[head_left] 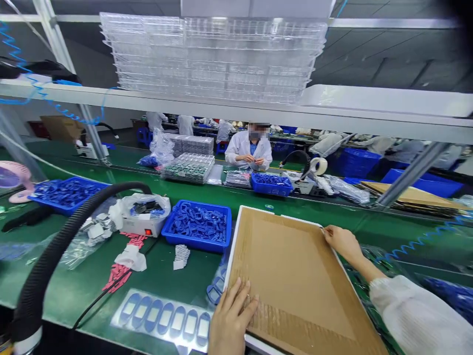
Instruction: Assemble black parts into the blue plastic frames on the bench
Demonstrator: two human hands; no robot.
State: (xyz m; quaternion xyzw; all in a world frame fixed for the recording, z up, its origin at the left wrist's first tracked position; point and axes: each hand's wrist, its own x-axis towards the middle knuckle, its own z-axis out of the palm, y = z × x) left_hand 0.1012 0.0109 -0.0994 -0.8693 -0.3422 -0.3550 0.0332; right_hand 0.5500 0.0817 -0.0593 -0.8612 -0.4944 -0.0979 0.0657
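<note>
A large sheet of brown cardboard (288,266) lies in a shallow white tray whose rim (232,261) shows along its left and far edges. My left hand (234,315) rests on the near left part of the cardboard with its fingers spread. At the far right corner, my right hand (342,241) has its fingertips pinched on the edge of the cardboard or tray; which of the two is hidden. Left of my left hand lies a clear sheet with several blue oval pieces (153,314).
A blue bin of blue parts (199,224), a white device (146,217), pink strips (117,276) and a black hose (55,251) stand left. Clear trays (221,59) are stacked on the shelf overhead. A person (251,148) in white sits opposite.
</note>
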